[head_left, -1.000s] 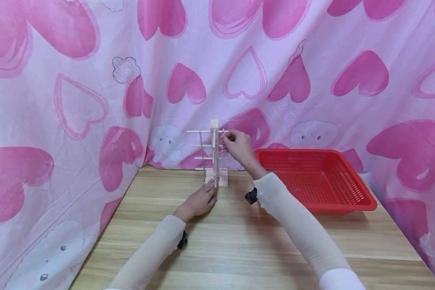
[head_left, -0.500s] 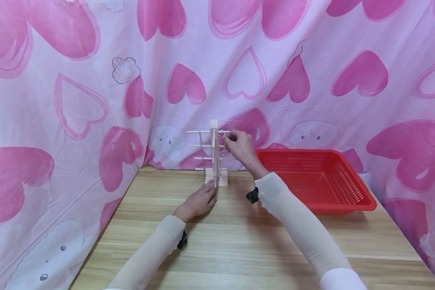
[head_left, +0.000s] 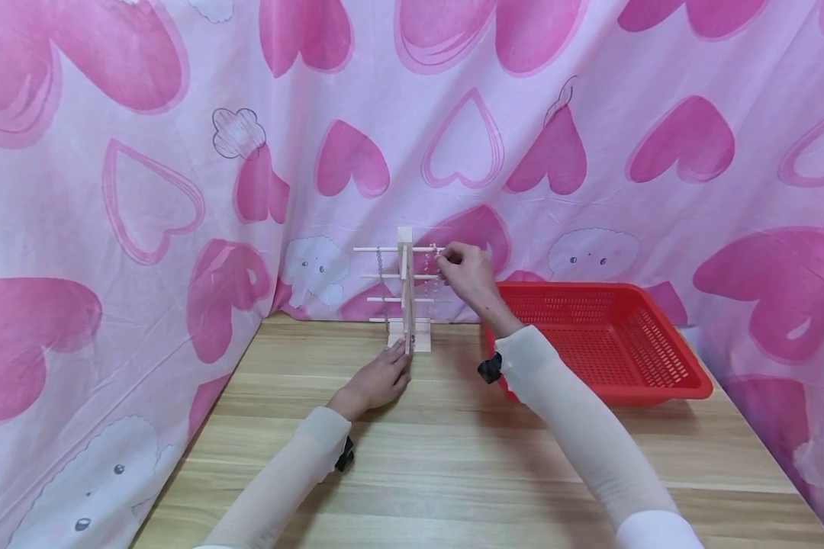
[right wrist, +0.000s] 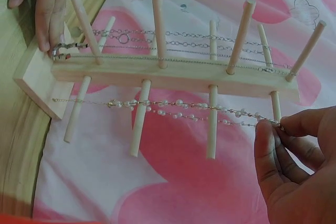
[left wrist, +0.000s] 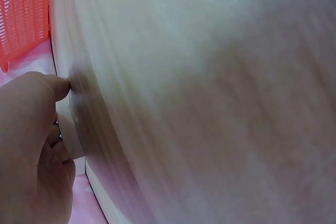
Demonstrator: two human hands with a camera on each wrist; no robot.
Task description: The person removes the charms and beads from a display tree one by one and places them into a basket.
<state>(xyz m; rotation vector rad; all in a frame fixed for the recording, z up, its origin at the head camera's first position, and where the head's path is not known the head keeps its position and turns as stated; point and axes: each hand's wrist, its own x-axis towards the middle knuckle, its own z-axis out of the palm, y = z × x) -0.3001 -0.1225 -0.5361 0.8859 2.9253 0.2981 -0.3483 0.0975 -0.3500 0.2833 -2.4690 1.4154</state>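
Note:
A wooden peg stand (head_left: 405, 278) stands upright at the back of the table. My right hand (head_left: 468, 271) pinches a pearl-beaded necklace (right wrist: 178, 103) between thumb and fingers, by the right end of the top peg. In the right wrist view, the necklace runs along the pegs towards the base, its thin tail near the base board. My left hand (head_left: 378, 377) rests its extended fingers on the stand's base (right wrist: 39, 80). Silver chains (right wrist: 210, 48) hang on the stand's other pegs, and a chain with squarish beads (right wrist: 65, 48) lies close to the left fingertips.
A red plastic basket (head_left: 693, 374) stands on the table (head_left: 426, 473) to the right, beyond my right forearm. Pink heart-patterned cloth (head_left: 463, 137) hangs close behind the stand and along both sides.
My right hand has moved right, towards the outer end of the top peg, and the pearl necklace has shifted outward with it. My left hand has stayed on the base.

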